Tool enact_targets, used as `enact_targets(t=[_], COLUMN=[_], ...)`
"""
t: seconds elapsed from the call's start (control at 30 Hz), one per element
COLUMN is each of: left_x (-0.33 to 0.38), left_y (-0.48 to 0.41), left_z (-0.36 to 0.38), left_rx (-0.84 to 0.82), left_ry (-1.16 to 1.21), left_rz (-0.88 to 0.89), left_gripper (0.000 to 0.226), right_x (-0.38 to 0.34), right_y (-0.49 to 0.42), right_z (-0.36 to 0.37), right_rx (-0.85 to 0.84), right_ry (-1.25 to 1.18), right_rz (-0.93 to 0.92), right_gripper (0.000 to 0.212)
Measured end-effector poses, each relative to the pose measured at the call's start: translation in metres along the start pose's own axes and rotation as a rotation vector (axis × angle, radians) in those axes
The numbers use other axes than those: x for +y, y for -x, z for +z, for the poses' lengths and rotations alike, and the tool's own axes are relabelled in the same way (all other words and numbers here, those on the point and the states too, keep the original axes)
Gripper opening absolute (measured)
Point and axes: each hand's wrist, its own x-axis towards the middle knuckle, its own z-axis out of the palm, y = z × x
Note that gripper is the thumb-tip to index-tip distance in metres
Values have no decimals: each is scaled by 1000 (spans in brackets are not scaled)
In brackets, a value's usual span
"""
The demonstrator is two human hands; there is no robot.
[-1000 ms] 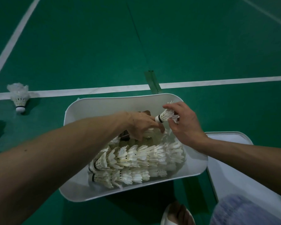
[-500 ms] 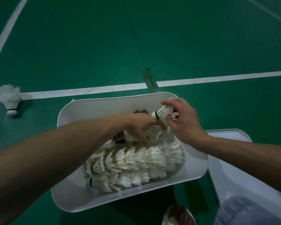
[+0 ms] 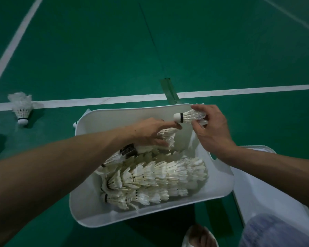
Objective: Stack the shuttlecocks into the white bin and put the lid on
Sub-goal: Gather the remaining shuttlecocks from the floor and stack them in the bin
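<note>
Nearest the person, the white bin (image 3: 89,207) stands on the green court floor, with rows of nested shuttlecocks (image 3: 155,177) lying on their sides inside it. Just right of the bin, touching or nearly touching its right wall, the lid (image 3: 268,189) lies flat on the floor, not yet fitted.

Further in, the left hand (image 3: 150,133) reaches over the bin and rests on a partial stack (image 3: 168,136) near the far wall, fingers loosely curled around its feathers. The right hand (image 3: 210,129) pinches a single shuttlecock (image 3: 187,117) by its feather skirt at the bin's far right corner, cork pointing left, just above the left forefinger.

A shuttlecock weighs almost nothing, but its feathers are brittle and crush easily, so a light pinch at the skirt's base or on the cork looks safest, sliding cork-first into the open end of the stack.

Beyond the bin, near the white court line at the floor's left edge, a loose shuttlecock (image 3: 22,108) stands cork-down, still to be collected.
</note>
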Motion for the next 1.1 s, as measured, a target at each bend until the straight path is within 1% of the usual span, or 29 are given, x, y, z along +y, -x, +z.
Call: enact_targets(t=[0.07, 0.2, 0.27, 0.37, 0.43, 0.5, 0.57, 0.6, 0.67, 0.73, 0.8, 0.87, 0.97, 1.0, 1.03, 1.1], left_x=[2, 4, 2, 0, 2, 5, 10, 13, 18, 20, 16, 8, 0, -2, -5, -10], left_y=[2, 3, 4, 4, 4, 4, 5, 8, 18, 36, 59, 84, 111, 115, 116, 115], left_z=[-2, -3, -4, -5, -4, -4, -8, -13, -26, -39, -47, -49, -41, -36, -29, -20], left_rx=[28, 79, 96, 109, 110, 91, 37, 15, 39, 100, 108, 35, -178, -247, -283, -273], left_ry=[-7, -12, 25, 62, 78, 76, 77, 76, 92, 104, 67, 19, -93, -142, -188, -210], left_rz=[-14, -52, -77, -96, -109, -121, -121, -112, -106, -135, -200, -320, -483, -489, -471, -411], left_gripper=[64, 59, 61, 70, 76, 80, 84, 86, 85, 76, 72, 83, 108, 116, 120, 123], right_x=[-2, -5, -6, -5, -1, 4, 6, 8, 9, 9, 9, 8, 5, 4, 4, 5], right_y=[0, 1, 6, 15, 17, 15, 13, 12, 8, 5, 1, -1, 0, 1, 1, 3], right_z=[0, -1, -1, 2, 8, 14, 20, 23, 29, 34, 39, 41, 44, 44, 45, 44], right_rx=[13, 27, -2, -76, -112, -140, -217, -262, -318, -312, -285, -288, -333, -348, -360, -364], right_ry=[-4, -4, 12, 62, 52, -40, -198, -246, -296, -332, -355, -391, -417, -410, -400, -372], right_rz=[12, 9, 9, 19, 76, 183, 276, 297, 315, 333, 367, 411, 466, 478, 484, 484], right_gripper=[39, 39, 41, 41, 41, 42, 40, 38, 36, 37, 37, 37, 37, 37, 37, 37])
